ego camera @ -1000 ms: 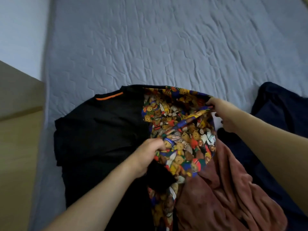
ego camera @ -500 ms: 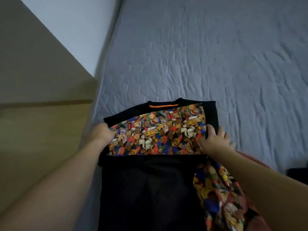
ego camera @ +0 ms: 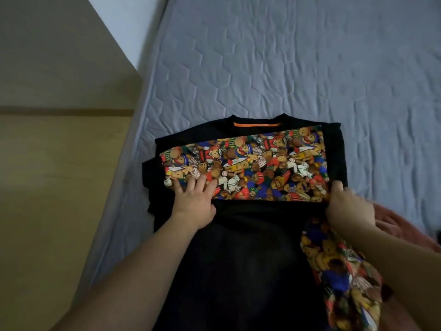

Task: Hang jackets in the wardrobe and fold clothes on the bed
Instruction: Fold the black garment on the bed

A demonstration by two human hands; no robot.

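1. We are seeing the black jacket (ego camera: 238,259) lying flat on the bed (ego camera: 286,68), its bear-print lining (ego camera: 245,166) folded over.
2. Left hand (ego camera: 194,201) is pressing the lining, fingers straight.
3. Right hand (ego camera: 349,206) is pinching the jacket's right edge.

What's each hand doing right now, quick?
Left hand: open, fingers pressing flat on the bear-print panel.
Right hand: gripping the black shirt edge.

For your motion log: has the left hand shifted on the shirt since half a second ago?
Yes. The left hand moved right, off the shirt's left edge, onto the bear print.
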